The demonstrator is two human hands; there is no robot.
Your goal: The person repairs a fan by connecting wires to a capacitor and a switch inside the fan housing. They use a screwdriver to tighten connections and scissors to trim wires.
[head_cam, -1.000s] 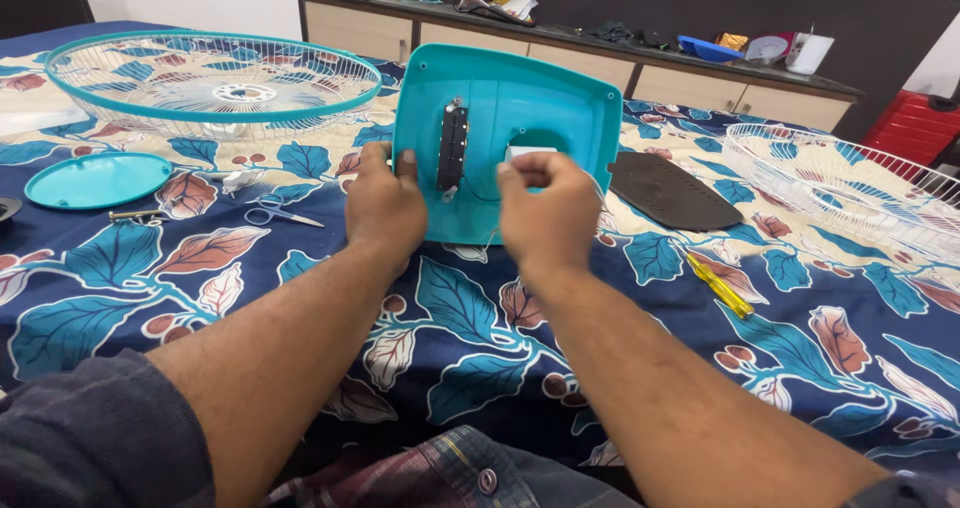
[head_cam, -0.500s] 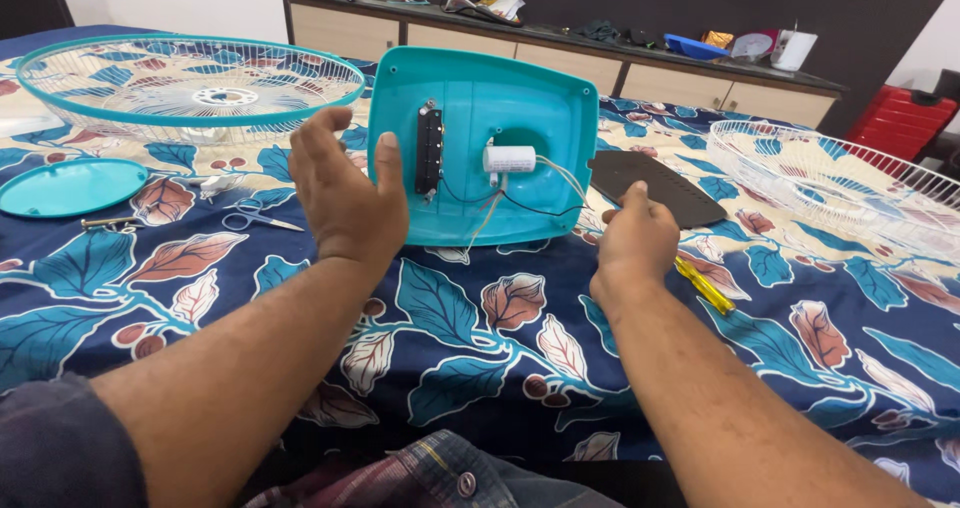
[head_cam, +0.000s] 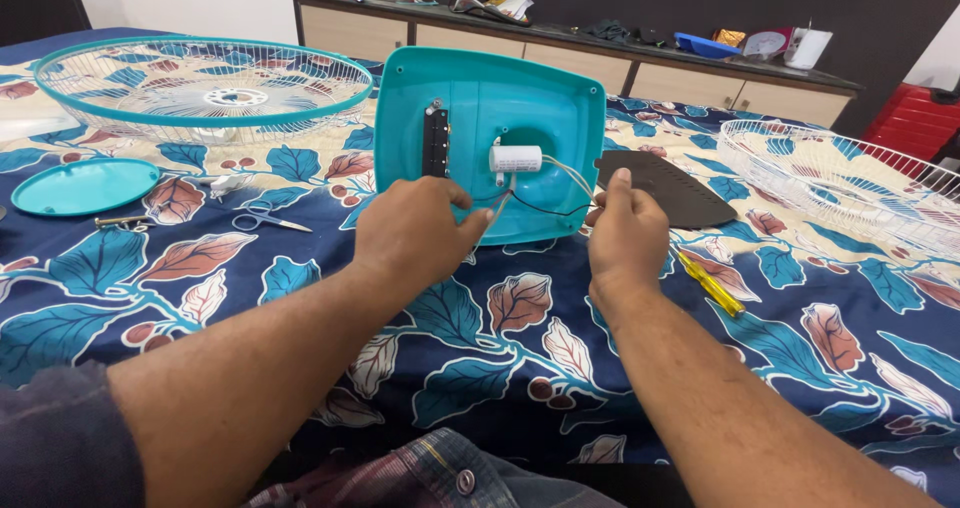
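- A teal plastic fan housing (head_cam: 520, 108) lies open side up at the middle of the bed, on a dark blue cloth (head_cam: 480, 368) printed with leaves.
- Inside the housing, a black switch strip (head_cam: 436, 140) runs up its left part, and a small white cylinder, a capacitor (head_cam: 515, 158), sits at its centre with thin wires (head_cam: 560, 193) trailing toward the near edge.
- Your left hand (head_cam: 415, 233) rests at the housing's near edge, fingers curled and pinched on the wires below the capacitor.
- Your right hand (head_cam: 628, 230) sits just right of the near edge, loosely closed with the forefinger pointing up; you seem to pinch a wire end, but that cannot be told for sure.
- A yellow-handled screwdriver (head_cam: 710, 283) lies on the cloth just right of your right hand.
- A flat dark plate (head_cam: 665, 188) lies beyond it, beside the housing.
- A white wire fan guard (head_cam: 840, 183) sits at the far right.
- A teal-rimmed fan guard (head_cam: 205, 88) sits at the far left.
- Nearer on the left lie a round teal cover (head_cam: 85, 186) and small scissors (head_cam: 262, 220).
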